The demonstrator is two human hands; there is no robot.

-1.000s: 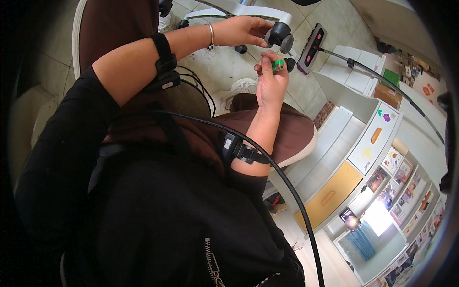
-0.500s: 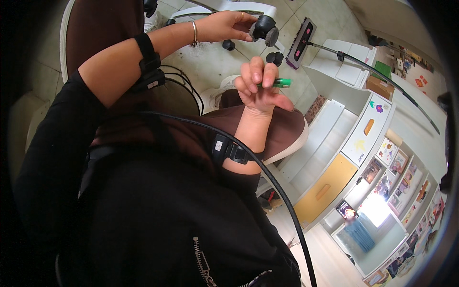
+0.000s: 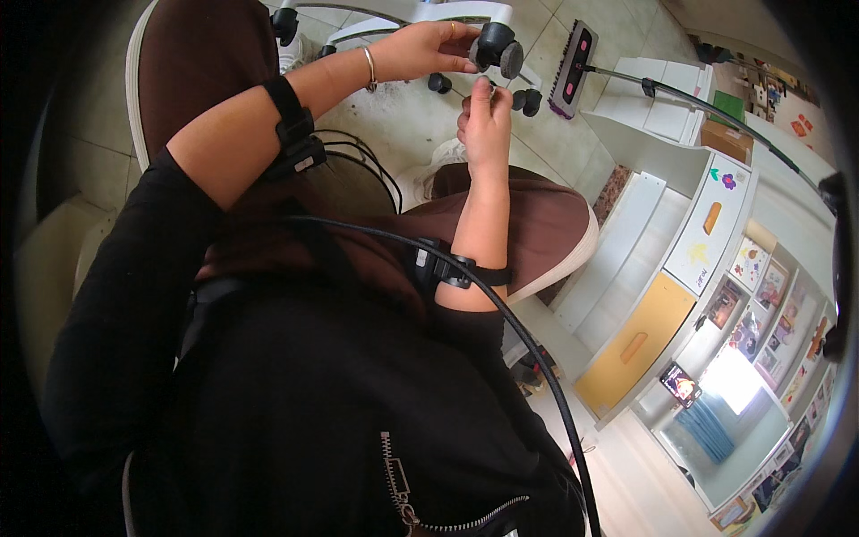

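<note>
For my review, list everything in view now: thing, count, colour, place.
Chair base: one, white, top centre.
Casters: at least five, black and grey, around it.
Floor brush: one, grey and pink, right of casters.
Drawers with orange handles: two, yellow and white, right.
Box: one, brown, upper right.
Pictures: several, multicoloured, lower right.
Thick cable: one, black, across the torso.
Shoes: two, white, floor.
Left hand: one, bare, against the nearest caster.
Right hand: one, bare, closed, below that caster; contents unclear.

five casters (image 3: 495, 46), one brush (image 3: 573, 73), one bracelet (image 3: 369, 67)
</note>
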